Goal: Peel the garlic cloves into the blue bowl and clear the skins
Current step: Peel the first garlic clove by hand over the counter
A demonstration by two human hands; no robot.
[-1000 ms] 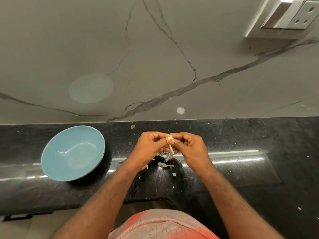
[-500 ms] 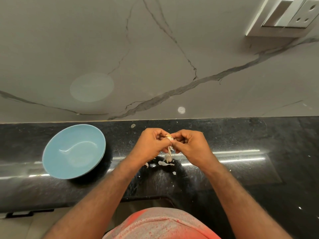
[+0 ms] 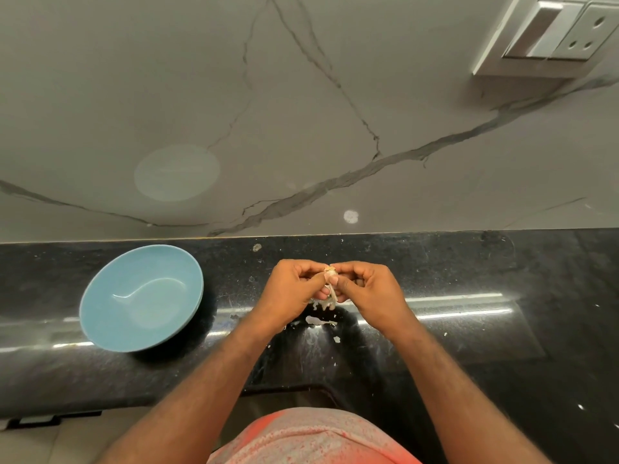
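Left hand (image 3: 294,289) and right hand (image 3: 371,289) meet above the black desk (image 3: 469,346), both with fingers curled, pinching one clove (image 3: 330,271) between their fingertips. A strip of skin (image 3: 331,294) hangs from the clove between the thumbs. Pale scraps (image 3: 316,320) lie on the desk at 6 o'clock of the hands. The bowl (image 3: 110,296) stands at 9 o'clock, well apart. A socket (image 3: 549,31) sits on the wall (image 3: 100,95) at 1 o'clock.

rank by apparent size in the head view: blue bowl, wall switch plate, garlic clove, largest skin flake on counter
1. blue bowl and switch plate: about alike; plate cut off by the frame
2. skin flake
3. garlic clove, mostly hidden
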